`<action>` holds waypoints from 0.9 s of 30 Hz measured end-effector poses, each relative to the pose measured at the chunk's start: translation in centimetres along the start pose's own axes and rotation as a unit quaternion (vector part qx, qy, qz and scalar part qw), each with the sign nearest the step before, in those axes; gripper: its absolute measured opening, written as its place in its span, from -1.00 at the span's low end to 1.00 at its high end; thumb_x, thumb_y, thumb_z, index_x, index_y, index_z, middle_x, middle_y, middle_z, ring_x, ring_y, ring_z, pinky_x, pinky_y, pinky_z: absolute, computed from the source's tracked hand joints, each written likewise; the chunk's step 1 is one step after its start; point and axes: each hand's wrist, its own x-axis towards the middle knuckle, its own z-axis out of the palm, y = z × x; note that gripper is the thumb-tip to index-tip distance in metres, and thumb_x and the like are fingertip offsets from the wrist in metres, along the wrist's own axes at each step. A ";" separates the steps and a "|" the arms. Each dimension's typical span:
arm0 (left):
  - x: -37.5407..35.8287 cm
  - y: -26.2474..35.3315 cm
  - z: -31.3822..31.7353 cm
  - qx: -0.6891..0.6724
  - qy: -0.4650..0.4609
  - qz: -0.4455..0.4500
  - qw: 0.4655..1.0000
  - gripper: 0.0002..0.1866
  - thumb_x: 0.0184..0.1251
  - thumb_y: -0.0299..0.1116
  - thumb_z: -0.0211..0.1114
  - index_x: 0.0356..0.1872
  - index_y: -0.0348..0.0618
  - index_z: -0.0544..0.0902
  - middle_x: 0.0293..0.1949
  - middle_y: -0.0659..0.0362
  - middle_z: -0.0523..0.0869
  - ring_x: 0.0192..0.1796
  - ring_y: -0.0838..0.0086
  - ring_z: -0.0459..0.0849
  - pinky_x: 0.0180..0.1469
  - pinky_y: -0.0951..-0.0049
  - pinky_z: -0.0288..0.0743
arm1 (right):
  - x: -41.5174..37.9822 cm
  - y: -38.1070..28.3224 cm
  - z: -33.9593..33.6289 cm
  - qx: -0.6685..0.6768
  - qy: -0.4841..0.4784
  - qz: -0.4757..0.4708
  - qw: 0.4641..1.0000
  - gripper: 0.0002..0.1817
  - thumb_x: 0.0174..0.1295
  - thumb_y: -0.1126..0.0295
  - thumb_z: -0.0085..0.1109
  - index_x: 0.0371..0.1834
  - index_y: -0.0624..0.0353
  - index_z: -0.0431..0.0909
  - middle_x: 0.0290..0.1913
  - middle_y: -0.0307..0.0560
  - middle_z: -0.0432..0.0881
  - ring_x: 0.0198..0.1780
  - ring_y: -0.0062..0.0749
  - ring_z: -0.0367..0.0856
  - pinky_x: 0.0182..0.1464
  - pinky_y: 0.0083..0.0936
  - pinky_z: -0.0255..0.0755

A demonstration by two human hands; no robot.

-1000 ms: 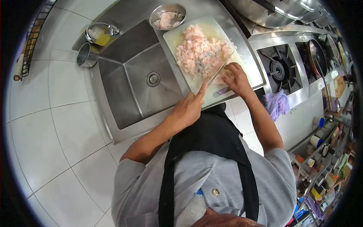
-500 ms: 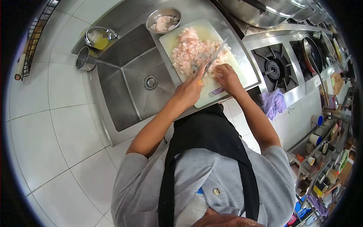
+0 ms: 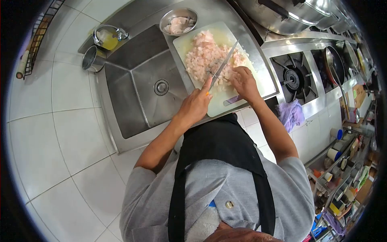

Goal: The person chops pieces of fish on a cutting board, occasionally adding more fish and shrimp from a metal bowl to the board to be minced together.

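My left hand is wrapped round the handle of a knife, its index finger stretched along the blade. An orange bit of the handle shows beside the fingers. The blade slants up and right across a heap of diced pale pink raw meat on a white cutting board. At the heap's right side, my right hand has its fingers loosely bent and apart, the fingertips right at the pieces. A purple strip lies at the board's near edge. Larger pieces of pale meat fill a metal bowl behind the board.
Left of the board is a steel sink, with a metal jug and a faucet at its corner. To the right stand a gas burner, a purple cloth, a pan and a large pot.
My left hand has drawn the knife slightly left and down, showing more blade. My right hand's fingers have loosened beside the diced meat. The view has shifted a little.
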 end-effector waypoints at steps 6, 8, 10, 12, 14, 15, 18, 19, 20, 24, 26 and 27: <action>-0.7 0.9 -1.0 0.079 -0.074 -0.011 0.994 -0.33 0.54 -0.31 0.11 0.62 0.05 0.13 -0.17 -0.25 0.65 -0.11 -0.17 0.66 0.05 -0.03 0.50 | 0.8 0.4 0.4 0.009 -0.053 -0.007 0.999 -0.76 0.15 0.48 0.34 -0.10 0.21 0.63 -0.07 0.08 0.65 0.03 0.07 0.61 0.05 -0.17 0.53; -0.4 1.1 -1.1 0.067 -0.100 -0.027 0.992 -0.32 0.54 -0.32 0.11 0.62 0.08 0.12 -0.11 -0.28 0.66 -0.06 -0.20 0.66 0.06 -0.04 0.51 | 0.9 1.1 0.6 0.039 -0.068 0.005 0.997 -0.78 0.16 0.48 0.34 -0.12 0.22 0.63 -0.09 0.08 0.64 0.02 0.08 0.60 0.05 -0.16 0.53; 1.2 0.1 0.5 0.030 -0.068 0.011 0.997 -0.31 0.54 -0.32 0.11 0.63 0.09 0.10 -0.04 -0.30 0.66 0.00 -0.22 0.66 0.09 -0.04 0.51 | 1.2 2.1 0.8 0.010 -0.066 -0.029 0.997 -0.79 0.17 0.49 0.35 -0.14 0.22 0.62 -0.11 0.08 0.64 -0.02 0.08 0.61 0.03 -0.16 0.53; 3.2 -3.0 5.5 -0.041 0.020 0.081 0.996 -0.31 0.54 -0.32 0.10 0.62 0.09 0.10 0.04 -0.32 0.66 0.07 -0.23 0.65 0.14 -0.04 0.51 | 0.0 2.2 1.1 0.010 -0.086 -0.026 0.996 -0.80 0.17 0.49 0.35 -0.15 0.22 0.62 -0.11 0.08 0.63 -0.05 0.08 0.62 0.01 -0.17 0.53; 5.9 -1.8 3.4 -0.006 -0.042 0.042 0.998 -0.30 0.52 -0.37 0.10 0.62 0.00 0.09 0.12 -0.31 0.63 0.14 -0.19 0.63 0.16 0.00 0.51 | 0.7 2.2 0.9 0.026 -0.094 -0.006 0.995 -0.80 0.17 0.50 0.35 -0.14 0.21 0.62 -0.10 0.09 0.63 -0.08 0.07 0.63 -0.02 -0.17 0.55; 6.0 -0.6 2.6 0.006 -0.076 0.019 0.997 -0.30 0.51 -0.39 0.09 0.62 -0.05 0.08 0.16 -0.30 0.61 0.18 -0.16 0.62 0.16 0.02 0.51 | 0.2 2.9 1.1 0.076 -0.079 0.009 0.994 -0.79 0.18 0.49 0.35 -0.12 0.22 0.62 -0.10 0.07 0.62 -0.10 0.03 0.64 -0.07 -0.22 0.56; 3.2 1.2 -0.4 0.025 -0.103 -0.009 0.994 -0.29 0.50 -0.39 0.10 0.61 -0.08 0.09 0.17 -0.28 0.62 0.21 -0.12 0.60 0.19 0.04 0.50 | 0.1 1.1 -0.8 0.083 -0.058 0.019 0.995 -0.77 0.19 0.47 0.35 -0.10 0.22 0.63 -0.08 0.04 0.62 -0.10 -0.05 0.66 -0.10 -0.28 0.56; 3.0 0.4 0.9 0.023 -0.076 0.023 0.997 -0.30 0.49 -0.37 0.12 0.61 -0.09 0.10 0.18 -0.29 0.62 0.21 -0.12 0.61 0.20 0.04 0.50 | 0.2 1.5 -0.6 0.076 -0.067 0.017 0.995 -0.77 0.20 0.46 0.35 -0.09 0.22 0.63 -0.08 0.03 0.62 -0.11 -0.07 0.66 -0.11 -0.29 0.56; 2.7 -1.3 3.1 0.019 -0.050 0.053 0.997 -0.30 0.49 -0.35 0.13 0.60 -0.10 0.12 0.19 -0.29 0.61 0.21 -0.12 0.61 0.21 0.04 0.49 | 0.3 2.3 -0.3 0.070 -0.077 0.015 0.995 -0.77 0.20 0.46 0.35 -0.08 0.22 0.63 -0.08 0.03 0.62 -0.11 -0.09 0.66 -0.11 -0.31 0.55; 5.0 0.6 1.5 -0.063 -0.129 -0.067 0.987 -0.32 0.49 -0.29 0.16 0.59 -0.07 0.18 0.21 -0.30 0.60 0.23 -0.13 0.60 0.27 0.08 0.47 | 0.5 2.8 -1.2 0.040 -0.001 -0.001 0.999 -0.76 0.20 0.47 0.34 -0.07 0.21 0.64 -0.08 0.01 0.63 -0.12 -0.13 0.65 -0.13 -0.32 0.55; 4.8 -1.2 0.5 -0.076 -0.075 -0.012 0.994 -0.32 0.50 -0.27 0.16 0.60 0.03 0.17 0.20 -0.32 0.60 0.25 -0.13 0.59 0.29 0.11 0.45 | 1.6 3.9 -2.5 0.001 0.045 0.040 0.998 -0.70 0.23 0.44 0.28 0.04 0.15 0.62 0.03 0.05 0.61 -0.07 -0.05 0.64 -0.09 -0.22 0.55; 3.9 -1.5 0.0 -0.082 -0.060 -0.016 0.995 -0.31 0.51 -0.26 0.16 0.60 0.05 0.17 0.20 -0.31 0.60 0.26 -0.12 0.60 0.29 0.11 0.45 | 2.3 4.9 -2.7 -0.069 0.090 -0.015 0.993 -0.70 0.24 0.44 0.26 0.06 0.15 0.61 0.07 0.09 0.60 -0.04 0.02 0.63 -0.04 -0.14 0.55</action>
